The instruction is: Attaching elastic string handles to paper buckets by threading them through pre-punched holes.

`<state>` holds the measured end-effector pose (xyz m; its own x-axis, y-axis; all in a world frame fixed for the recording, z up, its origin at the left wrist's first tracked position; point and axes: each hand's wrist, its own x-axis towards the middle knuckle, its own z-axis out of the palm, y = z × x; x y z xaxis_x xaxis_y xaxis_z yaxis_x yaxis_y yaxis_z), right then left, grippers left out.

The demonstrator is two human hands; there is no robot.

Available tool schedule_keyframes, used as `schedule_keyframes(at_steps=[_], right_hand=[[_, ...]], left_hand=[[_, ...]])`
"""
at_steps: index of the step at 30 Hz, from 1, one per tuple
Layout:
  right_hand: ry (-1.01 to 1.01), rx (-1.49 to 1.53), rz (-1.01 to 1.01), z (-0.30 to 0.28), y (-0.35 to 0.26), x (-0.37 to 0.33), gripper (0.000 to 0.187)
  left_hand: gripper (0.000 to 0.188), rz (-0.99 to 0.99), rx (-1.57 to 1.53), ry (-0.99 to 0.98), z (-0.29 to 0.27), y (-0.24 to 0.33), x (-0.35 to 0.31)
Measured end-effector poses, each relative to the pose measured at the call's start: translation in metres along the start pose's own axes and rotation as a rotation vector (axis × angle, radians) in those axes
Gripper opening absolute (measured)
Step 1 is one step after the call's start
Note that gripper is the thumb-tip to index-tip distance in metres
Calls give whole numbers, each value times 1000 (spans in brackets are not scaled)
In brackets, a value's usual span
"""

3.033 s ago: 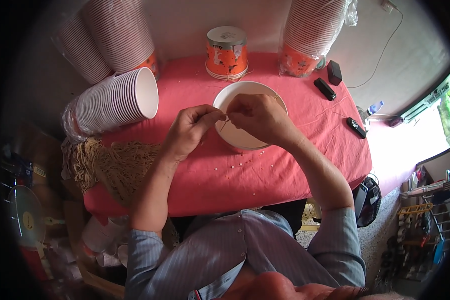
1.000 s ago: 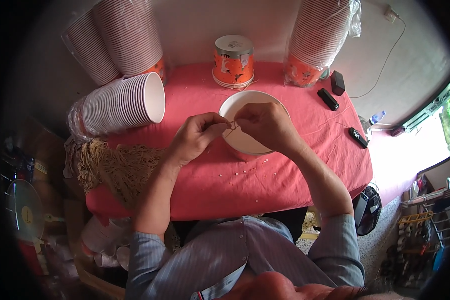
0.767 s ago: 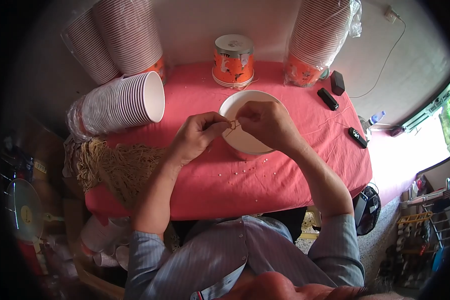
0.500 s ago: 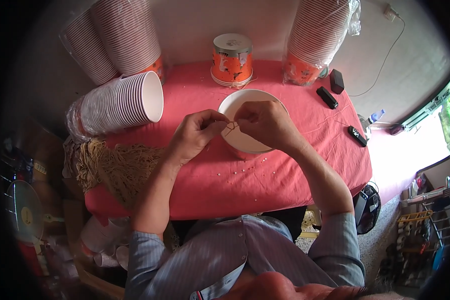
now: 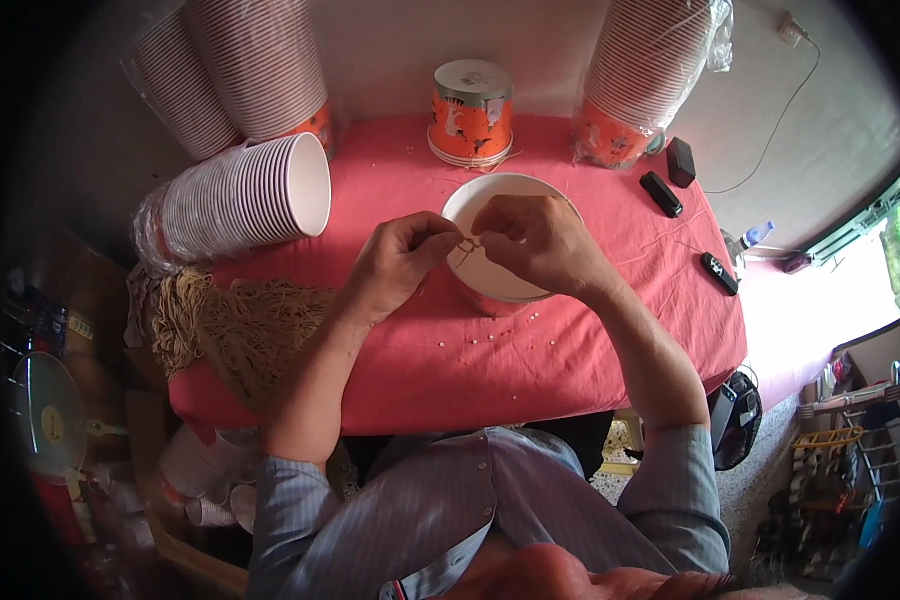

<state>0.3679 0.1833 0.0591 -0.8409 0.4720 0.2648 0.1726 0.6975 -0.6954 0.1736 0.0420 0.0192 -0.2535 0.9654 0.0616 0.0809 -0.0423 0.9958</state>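
Note:
Over a white-lined paper bucket [image 5: 458, 205], both hands pinch a thin tan cord [image 5: 467, 246] that forms a small loop or knot between the fingertips. My left hand [image 5: 402, 258] has its thumb and forefinger closed on the cord at the bucket's left rim. My right hand [image 5: 542, 245] curls over the opening, its thumb and fingertips on the cord too; it hides part of the far rim. Beside my left forearm lies a heap of tan cords [image 5: 260, 320]. Small white beads or pellets [image 5: 490, 338] are scattered in front of the bucket.
An orange patterned bucket [image 5: 472, 125] stands upside down behind. Plastic-wrapped stacks of buckets lie at left [image 5: 235, 195] and stand back left [image 5: 255, 75] and back right [image 5: 640, 75]. Small black devices [image 5: 660, 193] sit along the red cloth's [image 5: 610, 340] right side.
The whole view has shifted slightly. The right hand's fingers have turned a little and its thumb now shows on the cord. Both hands keep hold of the cord.

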Motion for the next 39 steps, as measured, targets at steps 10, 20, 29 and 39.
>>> schedule_keyframes(at_steps=[10,20,29,39], right_hand=[[-29,-119,34,5,-4,1,22],[22,-60,27,6,2,2,20],[-32,-54,-31,6,0,1,18],[-42,-94,-139,10,4,0,14]], left_hand=[[20,-5,30,-8,-3,2,0],[20,28,156,-133,-8,20,-6],[21,-89,-152,-101,-13,4,-2],[23,-50,-462,-129,-10,-7,-1]])
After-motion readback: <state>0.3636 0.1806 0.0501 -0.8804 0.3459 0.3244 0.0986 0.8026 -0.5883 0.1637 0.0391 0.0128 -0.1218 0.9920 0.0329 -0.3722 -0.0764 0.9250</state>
